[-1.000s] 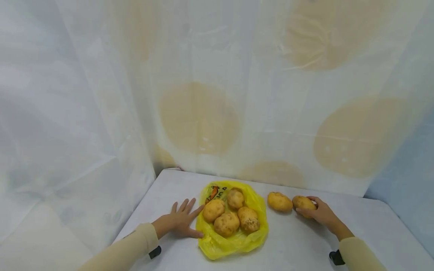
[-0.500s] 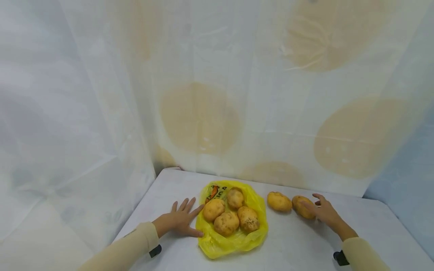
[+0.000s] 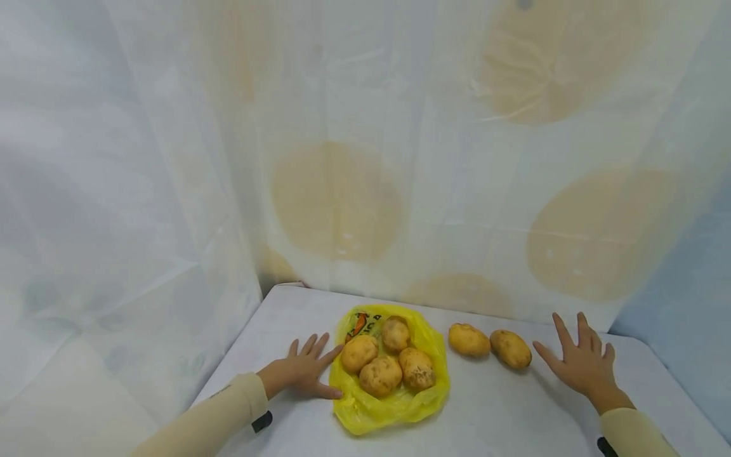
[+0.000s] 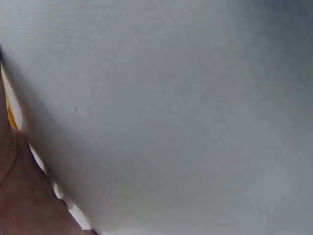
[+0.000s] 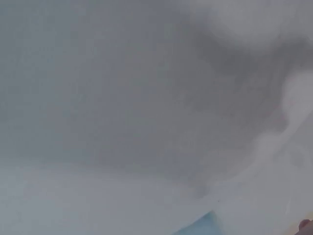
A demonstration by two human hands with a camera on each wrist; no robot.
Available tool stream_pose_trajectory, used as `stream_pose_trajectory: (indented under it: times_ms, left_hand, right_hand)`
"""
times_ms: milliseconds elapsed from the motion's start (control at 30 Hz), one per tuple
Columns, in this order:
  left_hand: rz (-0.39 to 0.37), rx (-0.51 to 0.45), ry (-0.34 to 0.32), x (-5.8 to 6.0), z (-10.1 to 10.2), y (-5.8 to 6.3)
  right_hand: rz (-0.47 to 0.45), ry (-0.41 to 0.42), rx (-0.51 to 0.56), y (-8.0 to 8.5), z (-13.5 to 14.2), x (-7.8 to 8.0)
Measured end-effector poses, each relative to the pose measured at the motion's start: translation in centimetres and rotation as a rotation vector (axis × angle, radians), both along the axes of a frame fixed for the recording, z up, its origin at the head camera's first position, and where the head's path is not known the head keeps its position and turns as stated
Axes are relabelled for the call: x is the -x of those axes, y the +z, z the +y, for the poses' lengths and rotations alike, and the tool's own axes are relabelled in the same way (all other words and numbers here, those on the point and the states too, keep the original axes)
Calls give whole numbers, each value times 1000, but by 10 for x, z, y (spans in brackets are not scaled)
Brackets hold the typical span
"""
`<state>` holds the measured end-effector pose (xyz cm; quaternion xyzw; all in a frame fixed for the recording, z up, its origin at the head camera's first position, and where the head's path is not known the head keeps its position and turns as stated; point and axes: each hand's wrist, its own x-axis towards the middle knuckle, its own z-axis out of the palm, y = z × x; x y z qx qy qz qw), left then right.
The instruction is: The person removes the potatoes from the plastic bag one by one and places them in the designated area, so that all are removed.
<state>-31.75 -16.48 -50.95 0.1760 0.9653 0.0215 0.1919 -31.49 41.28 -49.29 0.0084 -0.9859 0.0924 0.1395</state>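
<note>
So from my end on the head cam I count six potatoes. Four potatoes (image 3: 381,377) are sitting in a spread-out yellow plastic bag (image 3: 374,421), and two more are out on the white desk (image 3: 485,406) to its right: the inner potato (image 3: 469,340) near the bag, the outer potato (image 3: 511,349) right next to that one. Can't tell if those two touch. I've got the left hand (image 3: 308,373) palm-down on the desk, fingers splayed wide and gripping nothing, index and thumb right at the bag's left edge. The right hand (image 3: 585,368) is just right of the outer potato, apart from it, fingers spread wide with nothing in them. Behind everything there's a pale sheet (image 3: 445,158) with big tan circles.
</note>
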Motion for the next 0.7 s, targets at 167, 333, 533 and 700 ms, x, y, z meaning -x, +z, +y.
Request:
stream_pose_trajectory:
  times_ms: [167, 333, 533, 700]
  left_hand:
    - [9, 0, 3, -2, 2, 4]
    - [30, 4, -6, -3, 2, 4]
    - [27, 7, 3, -5, 2, 7]
    - [15, 7, 4, -3, 2, 7]
  right_hand:
    - [-1, 0, -37, 1, 7, -3]
    - [25, 14, -70, 3, 10, -5]
    - [51, 40, -110, 13, 0, 0]
    - [80, 70, -136, 25, -15, 2]
